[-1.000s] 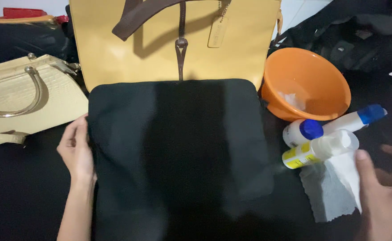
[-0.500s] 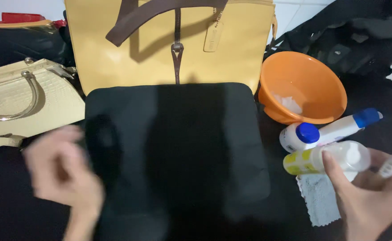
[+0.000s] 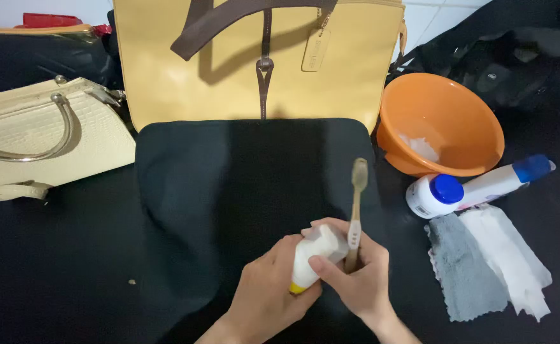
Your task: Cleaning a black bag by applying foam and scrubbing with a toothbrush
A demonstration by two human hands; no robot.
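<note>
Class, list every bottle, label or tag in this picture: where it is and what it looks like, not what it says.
Small white bottle with a yellow base: gripped by both hands, over the black sleeve.
Two white plastic bottles with blue caps: lying right, below the orange bowl.
Tan oblong hang tag: on the yellow tote.

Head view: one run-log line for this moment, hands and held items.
left hand: holds small bottle | right hand: holds toothbrush, touches bottle | both over black sleeve | wipes lie to the right
</note>
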